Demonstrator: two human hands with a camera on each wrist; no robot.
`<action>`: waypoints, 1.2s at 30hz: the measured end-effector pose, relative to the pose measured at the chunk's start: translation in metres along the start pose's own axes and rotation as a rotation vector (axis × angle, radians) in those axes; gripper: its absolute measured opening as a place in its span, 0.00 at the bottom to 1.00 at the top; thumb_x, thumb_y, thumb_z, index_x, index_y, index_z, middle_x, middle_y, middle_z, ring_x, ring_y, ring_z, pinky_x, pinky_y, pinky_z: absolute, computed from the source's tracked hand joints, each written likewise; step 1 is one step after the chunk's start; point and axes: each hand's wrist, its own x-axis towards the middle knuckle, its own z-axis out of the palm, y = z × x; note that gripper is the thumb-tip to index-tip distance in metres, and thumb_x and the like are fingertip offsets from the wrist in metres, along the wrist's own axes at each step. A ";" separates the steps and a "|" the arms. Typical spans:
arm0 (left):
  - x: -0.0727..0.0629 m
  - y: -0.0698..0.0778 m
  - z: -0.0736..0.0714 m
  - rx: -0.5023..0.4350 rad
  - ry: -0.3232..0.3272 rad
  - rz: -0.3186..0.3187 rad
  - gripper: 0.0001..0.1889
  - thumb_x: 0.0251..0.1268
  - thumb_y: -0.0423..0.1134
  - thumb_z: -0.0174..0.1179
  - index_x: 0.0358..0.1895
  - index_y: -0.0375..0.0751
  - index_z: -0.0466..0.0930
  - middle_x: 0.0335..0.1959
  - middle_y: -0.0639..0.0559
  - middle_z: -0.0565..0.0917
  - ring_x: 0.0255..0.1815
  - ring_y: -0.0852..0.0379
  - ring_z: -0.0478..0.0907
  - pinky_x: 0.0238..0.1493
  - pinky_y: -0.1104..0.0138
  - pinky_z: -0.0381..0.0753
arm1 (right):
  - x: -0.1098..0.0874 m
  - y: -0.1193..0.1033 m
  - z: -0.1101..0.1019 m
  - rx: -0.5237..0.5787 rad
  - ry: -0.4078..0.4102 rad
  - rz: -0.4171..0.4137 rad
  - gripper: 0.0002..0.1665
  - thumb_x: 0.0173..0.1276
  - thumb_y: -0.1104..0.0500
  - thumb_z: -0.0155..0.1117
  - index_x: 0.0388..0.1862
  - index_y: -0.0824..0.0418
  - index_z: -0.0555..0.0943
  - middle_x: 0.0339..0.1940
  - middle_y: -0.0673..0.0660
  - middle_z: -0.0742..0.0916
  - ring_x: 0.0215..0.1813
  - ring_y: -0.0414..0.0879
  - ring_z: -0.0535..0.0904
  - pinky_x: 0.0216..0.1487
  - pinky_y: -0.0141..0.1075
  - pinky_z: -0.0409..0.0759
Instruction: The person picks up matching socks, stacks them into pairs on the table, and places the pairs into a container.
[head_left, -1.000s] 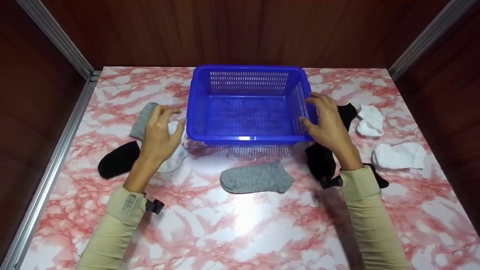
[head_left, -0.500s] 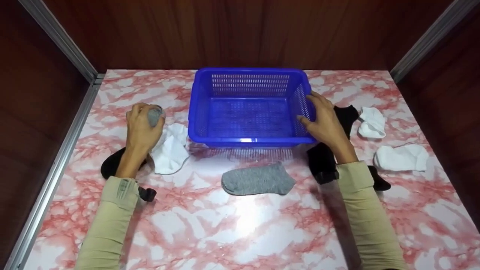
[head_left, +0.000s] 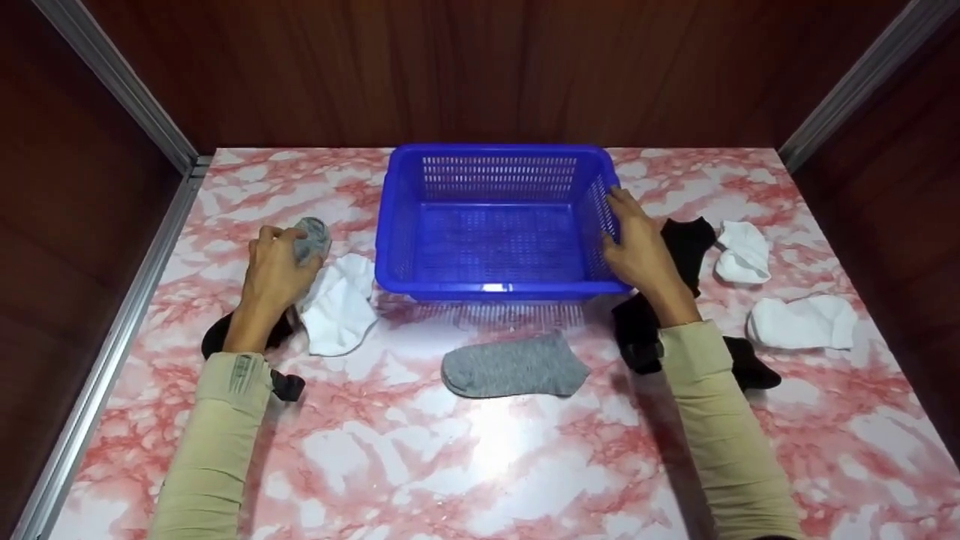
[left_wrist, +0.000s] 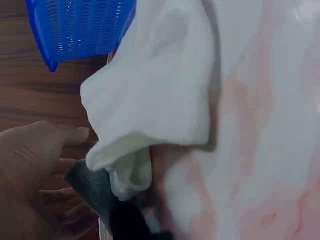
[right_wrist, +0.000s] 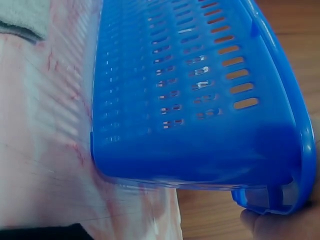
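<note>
My left hand (head_left: 279, 262) grips a small grey sock (head_left: 313, 238) at the left of the table, its opening showing beyond the fingers. In the left wrist view the sock (left_wrist: 92, 185) lies against the fingers, with the thumb above it. White socks (head_left: 339, 315) lie just right of this hand, and a black sock (head_left: 216, 336) is partly hidden under the wrist. My right hand (head_left: 637, 247) holds the right rim of a blue plastic basket (head_left: 499, 289), fingers over the edge. The basket stands upright with nothing inside.
Another grey sock (head_left: 514, 367) lies flat in front of the basket. Black socks (head_left: 688, 244) lie around the right forearm, with white socks (head_left: 801, 322) farther right. Dark wooden panels (head_left: 495, 75) enclose the marbled table (head_left: 465, 480) at the back and sides.
My left hand has moved left from beside the basket and taken hold of the grey sock, which is now bunched up. The right hand has stayed at the basket's right rim.
</note>
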 end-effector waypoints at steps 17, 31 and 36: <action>0.000 -0.016 0.009 0.152 -0.059 0.004 0.20 0.73 0.33 0.54 0.62 0.27 0.81 0.56 0.19 0.77 0.59 0.20 0.76 0.59 0.33 0.77 | -0.002 0.002 0.003 0.040 0.007 0.000 0.32 0.64 0.76 0.52 0.69 0.76 0.75 0.85 0.67 0.65 0.87 0.66 0.53 0.87 0.56 0.54; 0.003 -0.002 -0.003 0.030 0.145 0.112 0.16 0.67 0.23 0.51 0.51 0.24 0.86 0.44 0.24 0.82 0.49 0.23 0.81 0.56 0.37 0.80 | -0.002 0.000 0.003 0.014 0.035 -0.011 0.26 0.64 0.76 0.53 0.61 0.74 0.80 0.83 0.67 0.68 0.86 0.66 0.57 0.86 0.57 0.57; 0.003 0.011 -0.008 0.010 0.196 0.150 0.13 0.70 0.23 0.54 0.49 0.24 0.86 0.43 0.26 0.83 0.48 0.26 0.81 0.56 0.38 0.80 | -0.002 0.001 0.003 0.019 0.040 -0.008 0.26 0.63 0.75 0.53 0.60 0.74 0.81 0.83 0.66 0.68 0.86 0.65 0.58 0.86 0.56 0.58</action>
